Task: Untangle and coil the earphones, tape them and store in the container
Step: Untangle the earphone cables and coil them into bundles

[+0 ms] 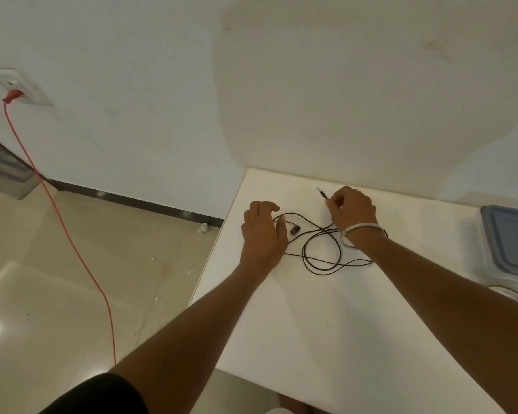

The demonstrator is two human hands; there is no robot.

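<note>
Earphones (320, 249) lie on the white table (326, 324) between the 2 hands, a thin black cord sprawled in several loose, overlapping loops. 1 dark, rounded earbud (294, 230) rests on the tabletop just beside the left hand (262, 234); the other earbud cannot be made out. The slim metal jack plug (321, 192) sticks out up and to the left from the right hand (352, 210), whose curled fingers pinch the cord just behind the plug. The left hand is spread flat and relaxed, palm down, over the left end of the cord, fingers nearly straight; whether it presses the cord or only covers it cannot be told.

A pale, smooth bangle (360, 230) circles the right wrist, and part of the cord runs under that wrist out of sight. The tabletop is matte, smooth and rectangular, its near edge cut off below.

At the right edge stands a translucent plastic container (491, 258) with a blue-grey lid (512, 237) of rounded corners, cut off by the frame. Below it, a pale round shape, partly hidden by the right forearm, is too unclear to name.

Left of the table, a thin red cable (72, 240) hangs from a white wall socket (21, 88) down to the glossy beige tiled floor (57, 294).
</note>
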